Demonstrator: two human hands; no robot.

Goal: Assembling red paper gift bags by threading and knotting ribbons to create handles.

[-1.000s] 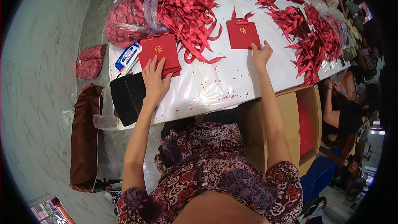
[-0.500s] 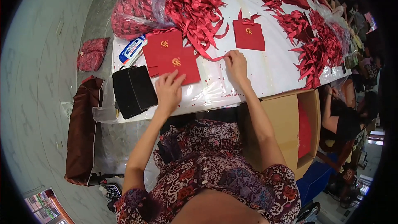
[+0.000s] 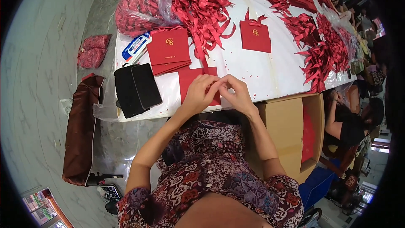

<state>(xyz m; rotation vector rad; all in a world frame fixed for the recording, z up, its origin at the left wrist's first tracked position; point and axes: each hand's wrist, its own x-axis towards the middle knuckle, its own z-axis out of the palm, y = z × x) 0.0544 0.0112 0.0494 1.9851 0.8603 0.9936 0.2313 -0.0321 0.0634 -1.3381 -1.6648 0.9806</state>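
A flat red envelope [image 3: 190, 81] lies on the near edge of the white table [image 3: 270, 76], right in front of the person. Both hands sit on top of it and cover most of its right half. The left hand [image 3: 201, 93] rests on the envelope with its fingers curled, and the right hand [image 3: 237, 94] meets it at 3 o'clock, fingertips of both pressed together in a pinch over the envelope's upper right part. What they pinch is too small to tell.

At 11 o'clock from the hands a small stack of red envelopes [image 3: 169, 50] with a gold mark lies on the table, just above the one being worked. At 9 o'clock two dark phones [image 3: 137, 88] lie side by side. A blue and white tube [image 3: 136, 47] lies at 10 o'clock, past the stack. At 12 o'clock a heap of red ribbons [image 3: 202, 10] spills out of a clear bag [image 3: 137, 10]. At 1 o'clock a single red envelope with a bow [image 3: 255, 36] lies well apart from the hands. More red bows [image 3: 320, 55] pile up at 2 o'clock. An open cardboard box [image 3: 291, 135] stands below the table at 4 o'clock.
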